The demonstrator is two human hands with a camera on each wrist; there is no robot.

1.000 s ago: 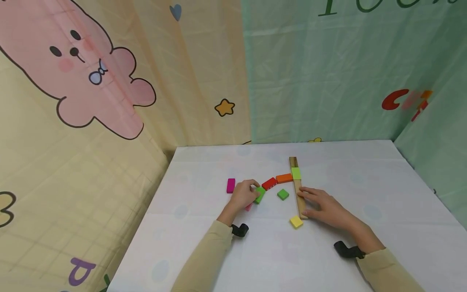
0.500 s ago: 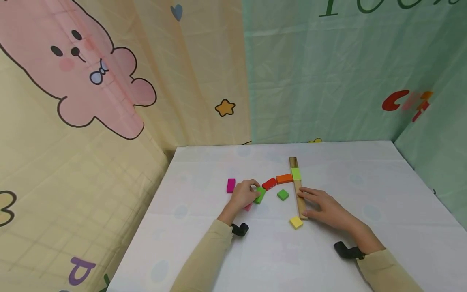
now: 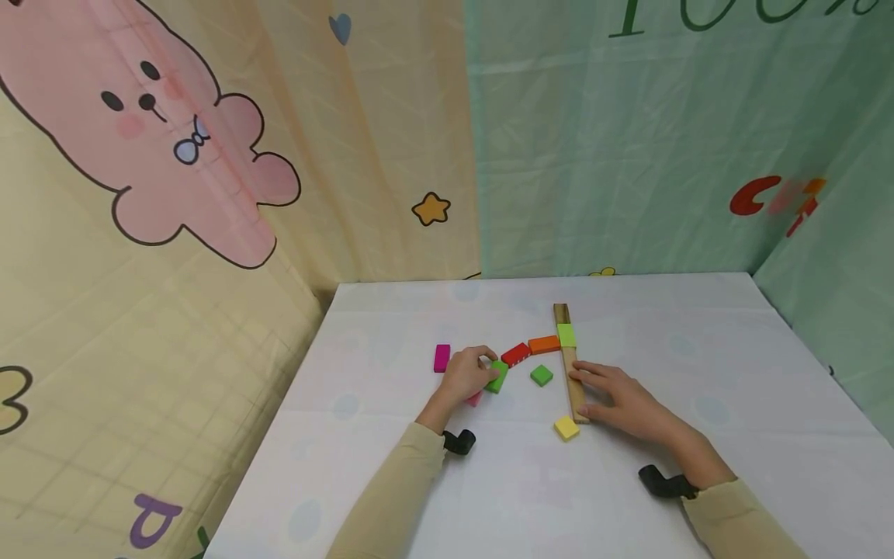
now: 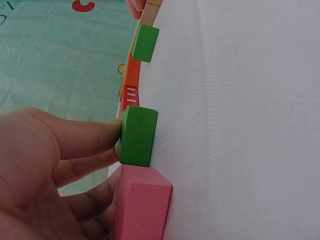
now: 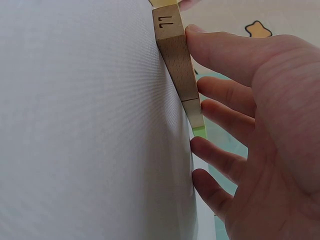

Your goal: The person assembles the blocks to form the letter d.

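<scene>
In the head view, my left hand [image 3: 466, 376] pinches a green block [image 3: 498, 376] between thumb and fingers at the left end of a bent row on the table. A pink block [image 4: 142, 202] sits right beside it, mostly covered by the hand in the head view. From the green block the row goes on with a red block [image 3: 516, 355] and an orange block [image 3: 544, 345], up to a line of wooden blocks [image 3: 574, 388]. My right hand [image 3: 624, 398] touches that line's right side with fairly straight fingers and thumb. A light green block [image 3: 566, 335] lies within the line.
A small green block [image 3: 542, 376] lies inside the bend. Near the wooden line's front end is a yellow block [image 3: 566, 428]. A magenta block [image 3: 442, 358] lies left of my left hand. All rest on a white-covered table [image 3: 517, 497], with printed curtains [image 3: 377, 140] behind.
</scene>
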